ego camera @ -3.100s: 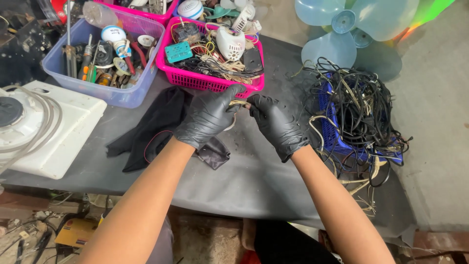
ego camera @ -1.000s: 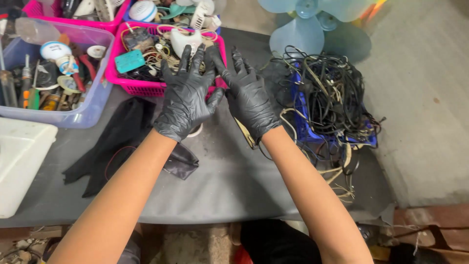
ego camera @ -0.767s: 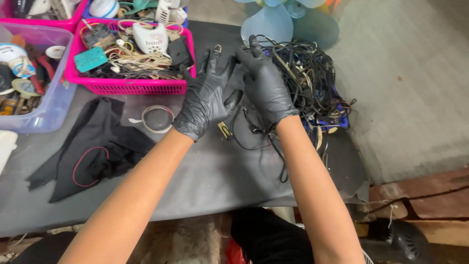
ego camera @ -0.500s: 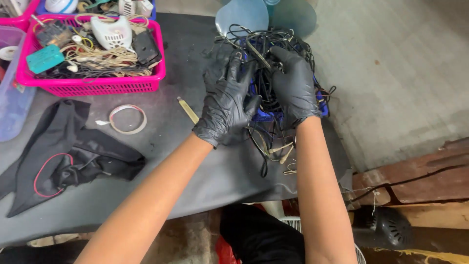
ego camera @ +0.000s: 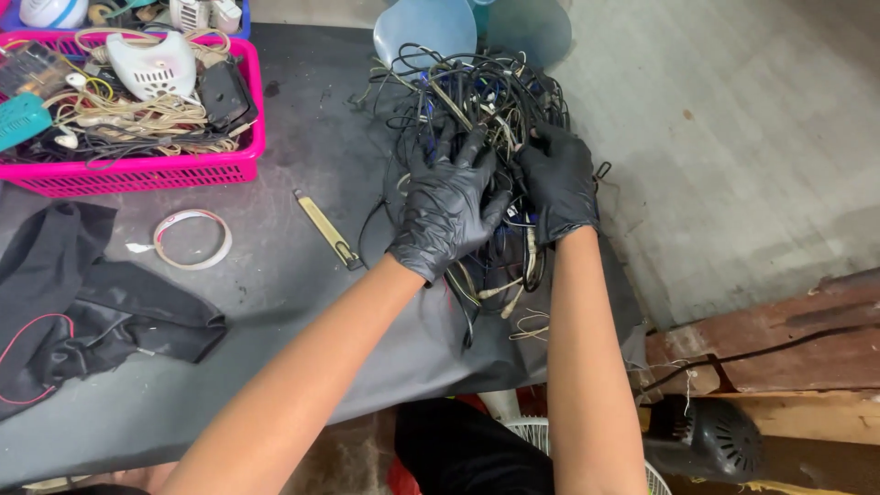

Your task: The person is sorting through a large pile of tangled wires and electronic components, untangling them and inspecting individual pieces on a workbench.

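Two gloved hands rest on the cable tangle (ego camera: 477, 119) at the worktop's (ego camera: 293, 275) right end. Our left hand (ego camera: 446, 209) lies spread, fingers apart, on its near left side; our right hand (ego camera: 559, 179) curls into the near right side, grip unclear. The tangle extends away from both hands, equally near each.
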